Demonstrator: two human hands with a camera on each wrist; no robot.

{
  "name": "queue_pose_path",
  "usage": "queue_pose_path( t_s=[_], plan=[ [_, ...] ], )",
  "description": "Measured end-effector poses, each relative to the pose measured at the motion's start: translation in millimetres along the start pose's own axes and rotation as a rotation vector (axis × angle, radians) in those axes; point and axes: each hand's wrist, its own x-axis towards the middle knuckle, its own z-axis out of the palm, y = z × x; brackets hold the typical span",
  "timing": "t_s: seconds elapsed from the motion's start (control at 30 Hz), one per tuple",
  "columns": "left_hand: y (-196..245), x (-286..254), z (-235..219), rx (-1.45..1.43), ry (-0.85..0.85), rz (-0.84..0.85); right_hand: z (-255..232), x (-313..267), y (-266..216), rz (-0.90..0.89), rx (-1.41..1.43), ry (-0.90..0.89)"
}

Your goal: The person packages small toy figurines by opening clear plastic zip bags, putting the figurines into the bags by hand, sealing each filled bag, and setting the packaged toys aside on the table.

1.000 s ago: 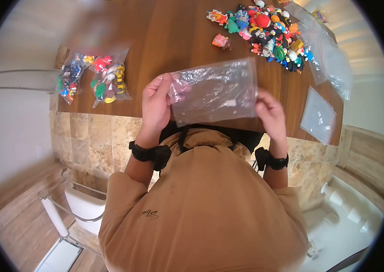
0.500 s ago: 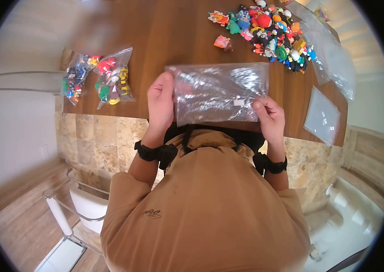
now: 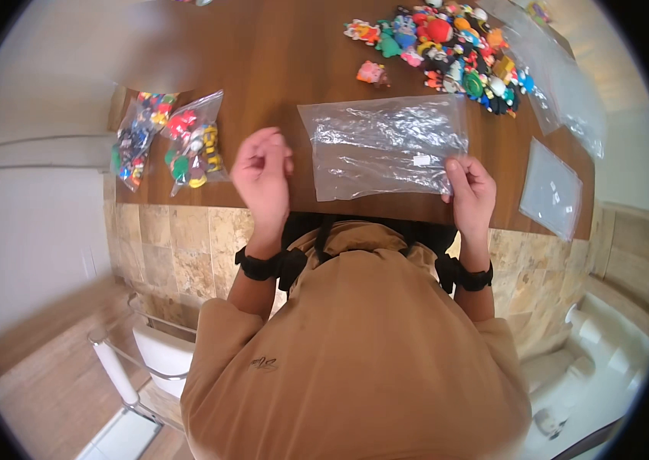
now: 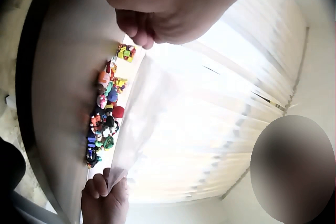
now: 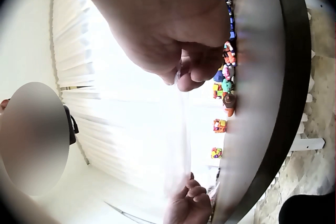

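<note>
A clear plastic bag point(image 3: 378, 149) with a small white label lies flattened out above the near part of the brown table. My right hand point(image 3: 474, 195) pinches its lower right edge between thumb and fingers; the right wrist view shows the film held at the fingertips of the right hand point(image 5: 178, 40). Off the bag's left side, with a gap between, is my left hand point(image 3: 263, 180), its fingers loosely bent and holding nothing. The left wrist view shows the left hand point(image 4: 173, 3) from close by, fingertips partly hidden.
Colourful small figures point(image 3: 455, 57) are heaped at the back right, with a pink figure point(image 3: 371, 73) apart. Two filled bags, one holding yellow and green toys point(image 3: 196, 146), lie at the left. More clear bags point(image 3: 551, 188) lie along the right edge. A person stands beyond the table.
My left hand has let go of the bag's left side and stands apart from it. My right hand, loose beside the bag at first, has gripped its right edge and shifted slightly right.
</note>
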Motion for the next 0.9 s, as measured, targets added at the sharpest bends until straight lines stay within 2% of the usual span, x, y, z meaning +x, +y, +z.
queue_pose_path(
  t_s=[0.03,0.07,0.1,0.13,0.2,0.23,0.3,0.4,0.47,0.57,0.63,0.7,0.77,0.8,0.87,0.9],
  plan=[
    [1.5,-0.6,-2.0,0.076,-0.052,0.135,-1.2,1.6,-0.5,0.04,-0.069,0.033],
    [3.7,-4.2,2.1,0.169,-0.16,0.162,-3.1,2.4,1.2,0.045,-0.068,0.055],
    [5.9,-6.8,6.6,0.26,-0.263,0.19,-5.2,3.6,3.0,0.009,-0.288,0.013],
    [7.7,-6.8,13.1,0.255,-0.272,0.185,-6.8,3.9,3.4,-0.027,-0.511,-0.037],
    [17.5,-5.5,32.8,0.905,-0.708,0.593,-3.5,3.1,-2.6,-0.045,-0.59,-0.05],
    [13.4,-6.6,38.2,0.902,-0.713,0.595,-0.7,3.0,-7.3,-0.064,-0.665,-0.067],
    [2.8,-9.4,45.8,1.298,-0.871,0.593,2.4,3.1,-12.9,-0.055,-0.702,-0.057],
    [-3.6,-10.2,43.2,1.368,-0.933,0.547,2.3,4.6,-10.3,-0.051,-0.72,-0.016],
    [6.3,-9.8,40.3,1.377,-0.962,0.533,-4.9,1.1,-8.7,-0.175,-0.631,-0.005],
    [21.1,-8.4,35.9,1.503,-0.947,0.455,-39.0,-6.8,-32.0,-0.181,-0.598,0.156],
    [28.6,-6.6,23.5,1.452,-0.959,0.482,-90.2,-11.9,-42.7,-0.124,-0.586,0.301],
    [35.9,-11.0,19.0,1.417,-0.946,0.491,-154.0,-16.1,-57.5,-0.097,-0.632,0.376],
    [45.2,-15.5,19.4,1.328,-0.922,0.425,-218.7,-17.8,-58.5,-0.141,-0.569,0.398],
    [47.7,-17.7,20.9,1.308,-0.916,0.422,-240.8,-18.8,-60.1,-0.141,-0.576,0.407],
    [47.8,-21.0,22.6,1.275,-0.918,0.43,-275.4,-19.9,-61.9,0.005,-0.782,0.472],
    [47.4,-22.5,23.8,1.251,-0.915,0.436,-289.6,-19.1,-59.2,0.003,-0.785,0.478]
  ],
)
